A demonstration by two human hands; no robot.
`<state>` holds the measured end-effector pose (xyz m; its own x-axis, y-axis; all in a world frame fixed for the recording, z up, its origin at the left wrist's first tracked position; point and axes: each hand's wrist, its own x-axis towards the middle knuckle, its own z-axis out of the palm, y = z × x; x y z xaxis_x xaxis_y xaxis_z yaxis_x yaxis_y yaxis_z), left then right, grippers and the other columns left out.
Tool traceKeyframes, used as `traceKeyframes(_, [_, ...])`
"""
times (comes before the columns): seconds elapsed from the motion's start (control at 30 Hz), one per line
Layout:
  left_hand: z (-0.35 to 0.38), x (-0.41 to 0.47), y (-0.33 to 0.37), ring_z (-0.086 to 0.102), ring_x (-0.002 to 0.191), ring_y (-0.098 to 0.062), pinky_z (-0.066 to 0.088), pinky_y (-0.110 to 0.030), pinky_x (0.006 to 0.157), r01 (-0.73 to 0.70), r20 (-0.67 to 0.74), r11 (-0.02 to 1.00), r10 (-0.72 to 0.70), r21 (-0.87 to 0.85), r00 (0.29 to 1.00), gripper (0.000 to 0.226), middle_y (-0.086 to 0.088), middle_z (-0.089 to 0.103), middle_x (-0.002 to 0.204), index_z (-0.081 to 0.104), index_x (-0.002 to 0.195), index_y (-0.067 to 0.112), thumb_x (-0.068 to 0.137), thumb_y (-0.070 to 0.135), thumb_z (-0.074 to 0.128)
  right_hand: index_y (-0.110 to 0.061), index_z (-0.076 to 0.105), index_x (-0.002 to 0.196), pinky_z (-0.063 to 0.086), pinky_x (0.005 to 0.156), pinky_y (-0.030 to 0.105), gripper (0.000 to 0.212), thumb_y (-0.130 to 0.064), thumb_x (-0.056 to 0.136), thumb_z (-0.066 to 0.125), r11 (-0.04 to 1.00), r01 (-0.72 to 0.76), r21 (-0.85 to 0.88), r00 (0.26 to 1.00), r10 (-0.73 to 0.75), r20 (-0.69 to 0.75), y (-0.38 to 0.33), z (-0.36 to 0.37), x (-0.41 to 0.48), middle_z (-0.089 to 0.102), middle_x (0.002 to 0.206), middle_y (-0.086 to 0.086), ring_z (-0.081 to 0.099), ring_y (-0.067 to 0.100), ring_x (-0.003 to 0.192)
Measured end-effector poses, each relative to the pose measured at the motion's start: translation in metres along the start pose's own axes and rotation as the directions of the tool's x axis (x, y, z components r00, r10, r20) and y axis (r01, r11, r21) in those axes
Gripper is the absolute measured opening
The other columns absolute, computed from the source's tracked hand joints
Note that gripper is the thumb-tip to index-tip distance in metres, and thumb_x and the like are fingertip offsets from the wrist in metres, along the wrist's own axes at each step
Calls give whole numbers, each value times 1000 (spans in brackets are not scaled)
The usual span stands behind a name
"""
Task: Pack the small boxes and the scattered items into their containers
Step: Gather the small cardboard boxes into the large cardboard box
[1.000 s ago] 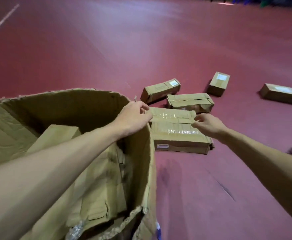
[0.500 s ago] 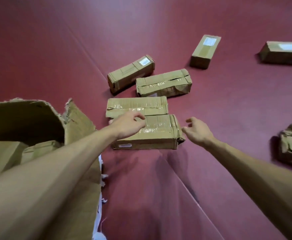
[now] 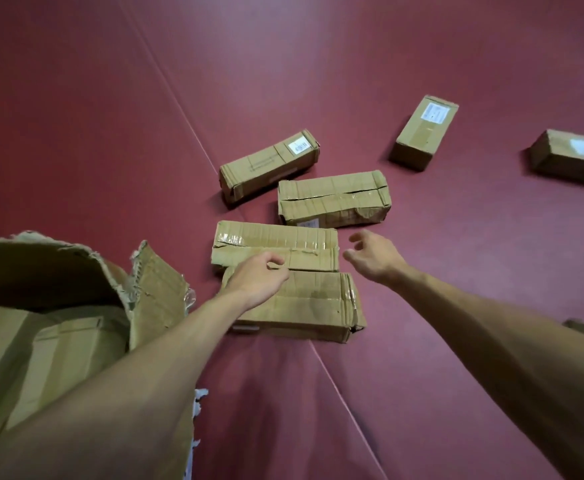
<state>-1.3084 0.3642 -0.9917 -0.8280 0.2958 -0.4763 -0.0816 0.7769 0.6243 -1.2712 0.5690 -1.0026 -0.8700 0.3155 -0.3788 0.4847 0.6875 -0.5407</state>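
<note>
While the near box (image 3: pixel 304 306) lies on the floor (image 3: pixel 110 133) just beside the carton (image 3: pixel 155 289), my left grip (image 3: pixel 256 277) hovers loosely curled over it, right grip (image 3: pixel 370 259) spread open alongside, both empty.

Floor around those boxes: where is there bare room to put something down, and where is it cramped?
Bare floor stretches wide beyond all the boxes, and again between the forearms, on the near side of the nearest box. Crowded: the four middle boxes lie close together, and the carton holds boxes.
</note>
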Motion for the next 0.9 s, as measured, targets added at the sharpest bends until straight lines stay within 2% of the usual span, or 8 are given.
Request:
traceKeyframes(0.13, [-11,11,-22,55,96,-17,39,-26,77,56,-8,993,-56,100,998,31,4,61,100,58,116,26,85,27,56,-4,44,137,42,99,32,48,-21,93,52,996,43,-74,998,-40,42,-10,6,21,51,138,14,52,26,122])
traceKeyframes(0.23, [-1,41,-28,55,101,-18,43,-28,88,85,-30,984,-82,157,996,37,2,60,109,57,121,24,83,28,56,-3,45,137,42,98,31,49,-19,91,53,986,126,-107,992,-124,30,1,16,52,51,138,15,52,27,122])
traceKeyframes(0.4, [42,99,-37,42,130,-20,37,-39,108,-23,64,933,0,358,998,52,-2,42,142,46,135,21,84,30,55,-7,40,139,39,102,37,53,-28,92,54,928,241,-283,966,-202,162,37,32,111,43,140,16,45,30,125])
traceKeyframes(0.47, [54,113,-44,37,133,-20,35,-39,109,-81,96,889,43,450,994,54,-3,39,144,42,138,18,87,29,53,-7,38,138,39,101,41,54,-33,93,53,879,274,-390,956,-204,211,43,31,137,42,137,18,44,34,124])
traceKeyframes(0.6, [52,121,-63,35,130,-24,34,-36,107,-83,178,793,-33,603,983,57,-7,37,137,36,140,18,86,27,54,-6,35,139,39,102,40,56,-27,92,55,884,329,-333,935,-256,244,41,40,164,43,138,20,44,34,125])
traceKeyframes(0.7, [40,119,-66,32,134,-27,31,-40,111,1,75,847,-48,532,996,61,-10,33,142,32,143,15,86,26,52,-6,24,145,32,110,40,71,-33,90,60,916,311,-254,924,-229,305,46,59,164,36,147,18,37,33,134])
traceKeyframes(0.8, [41,106,-75,33,133,-24,33,-39,109,36,-35,878,-22,477,999,58,-6,33,141,33,141,16,87,27,51,-12,17,149,34,110,48,81,-43,88,60,908,285,-308,941,-204,268,49,70,163,33,143,19,34,35,133])
traceKeyframes(0.9, [46,94,-107,21,140,-30,27,-46,112,232,-204,849,-151,475,967,71,-10,19,148,22,144,13,85,31,56,-11,32,142,39,107,47,78,-50,83,64,878,281,-388,942,-177,284,50,71,170,35,133,18,40,34,124])
